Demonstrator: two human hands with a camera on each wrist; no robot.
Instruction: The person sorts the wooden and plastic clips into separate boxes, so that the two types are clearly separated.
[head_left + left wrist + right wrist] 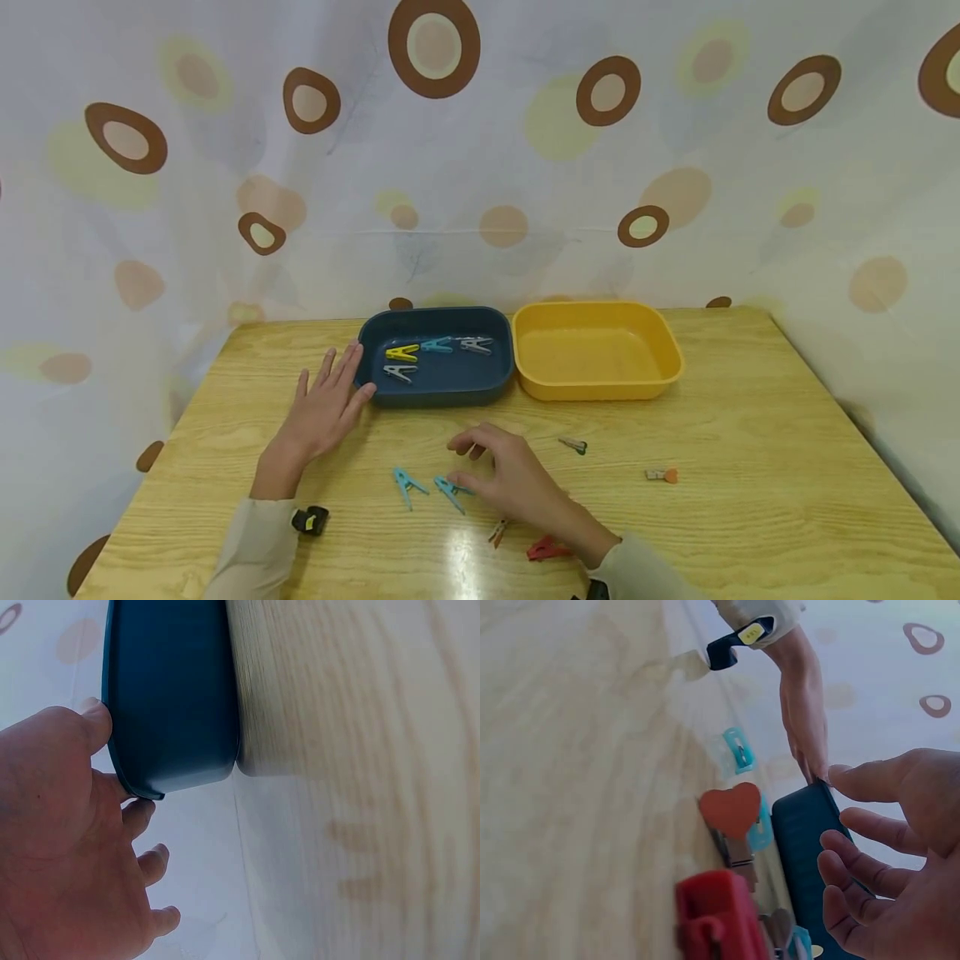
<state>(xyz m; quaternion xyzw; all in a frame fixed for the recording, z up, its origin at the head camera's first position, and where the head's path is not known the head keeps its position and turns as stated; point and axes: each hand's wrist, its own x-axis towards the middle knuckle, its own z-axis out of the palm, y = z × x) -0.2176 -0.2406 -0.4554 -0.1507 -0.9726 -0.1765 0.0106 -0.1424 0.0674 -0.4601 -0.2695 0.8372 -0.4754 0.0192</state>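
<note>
My left hand [322, 417] touches the left end of a dark blue basin [442, 399], fingers stretched out. In the left wrist view, its thumb and index finger meet the basin's rim. Inside the basin lie a yellow clothespin [402, 353], a light blue clothespin [437, 345] and two grey clothespins [476, 345]. My right hand [513, 475] is above the table with loosely bent fingers and nothing between them. Beside its thumb lies a light blue clothespin [450, 493], with another light blue clothespin [406, 486] further left.
A yellow basin [600, 390] stands against the blue one's right side. Small wooden clips lie about, one with an orange heart [662, 475], one with a green end [573, 445]. A red clothespin [546, 549] and another wooden clip [498, 533] are near the right forearm.
</note>
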